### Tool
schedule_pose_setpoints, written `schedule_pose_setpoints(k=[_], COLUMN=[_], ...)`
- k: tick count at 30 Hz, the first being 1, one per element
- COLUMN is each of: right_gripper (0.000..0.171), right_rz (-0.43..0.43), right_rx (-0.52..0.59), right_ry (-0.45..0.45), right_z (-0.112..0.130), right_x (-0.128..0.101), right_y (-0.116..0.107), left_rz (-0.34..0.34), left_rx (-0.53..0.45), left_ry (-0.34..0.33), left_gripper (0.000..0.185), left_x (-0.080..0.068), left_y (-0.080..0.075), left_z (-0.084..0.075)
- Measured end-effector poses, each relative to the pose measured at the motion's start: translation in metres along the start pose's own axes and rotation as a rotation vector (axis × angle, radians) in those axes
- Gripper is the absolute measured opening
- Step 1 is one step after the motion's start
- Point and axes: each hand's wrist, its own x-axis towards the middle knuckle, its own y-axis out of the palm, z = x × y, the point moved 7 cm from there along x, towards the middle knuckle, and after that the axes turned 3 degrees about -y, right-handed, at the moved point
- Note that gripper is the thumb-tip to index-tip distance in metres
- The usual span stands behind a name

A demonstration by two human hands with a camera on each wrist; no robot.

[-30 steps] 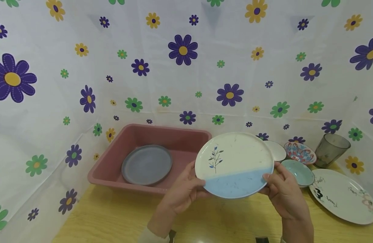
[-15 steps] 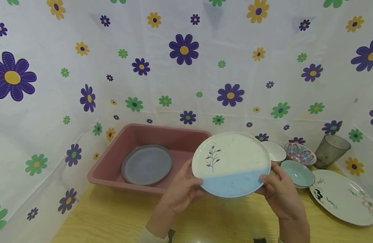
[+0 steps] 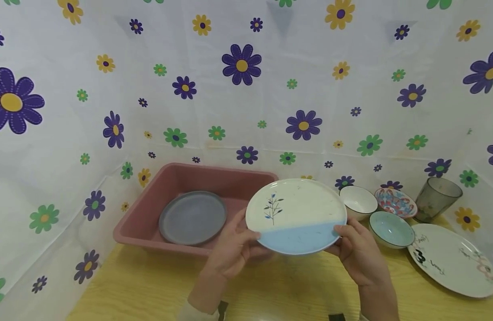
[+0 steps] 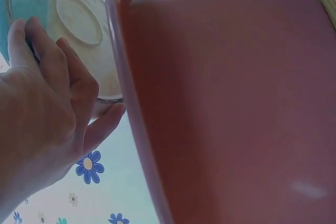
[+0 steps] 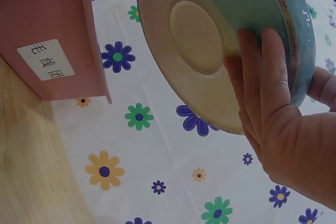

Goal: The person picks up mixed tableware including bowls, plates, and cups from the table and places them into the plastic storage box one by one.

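Observation:
A round plate (image 3: 296, 215), cream with a blue band and a small leaf sprig, is held in the air above the wooden table (image 3: 158, 290), tilted towards me. My left hand (image 3: 234, 249) grips its left rim and my right hand (image 3: 352, 249) grips its right rim, thumbs on top. The left wrist view shows the plate's underside (image 4: 79, 24) next to the pink tub's wall (image 4: 220, 108). In the right wrist view fingers (image 5: 262, 77) curl round the plate's underside (image 5: 199, 40). The pink tub (image 3: 146, 214) sits to the left and holds a grey plate (image 3: 192, 217).
To the right stand a white bowl (image 3: 357, 200), a patterned bowl (image 3: 395, 201), a pale green bowl (image 3: 391, 228), a dark glass tumbler (image 3: 437, 199) and a large white decorated plate (image 3: 451, 261). Flowered cloth (image 3: 242, 89) forms the back and side walls.
Both hands have carried the plate a little left and lower, towards the pink tub, which uncovers the white bowl behind it.

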Motion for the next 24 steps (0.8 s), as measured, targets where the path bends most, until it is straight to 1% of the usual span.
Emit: schedule_pose_setpoints(k=[3,8,13,19,24], right_gripper=[0.032,0.031,0.03,0.029,0.031], right_rz=[0.027,0.059,0.067,0.078,0.099], right_rx=[-0.004,-0.007,-0.022,-0.016,-0.007], right_ry=[0.002,0.011,0.013,0.011,0.007], right_z=[-0.002,-0.003,-0.002,-0.002,-0.002], right_x=[0.001,0.002,0.002,0.001,0.001], right_y=[0.003,0.009,0.014,0.017,0.018], left_rz=[-0.018,-0.027,-0.024,0.006,-0.014], left_rx=[-0.013,-0.019,0.0,0.044,0.056], left_ry=[0.007,0.015,0.028,0.06,0.059], left_gripper=[0.08,0.08,0.078,0.077,0.077], left_x=[-0.002,-0.004,-0.004,-0.006,-0.007], left_y=[-0.003,-0.007,-0.01,-0.01,-0.012], left_z=[-0.003,-0.008,-0.013,-0.017,-0.02])
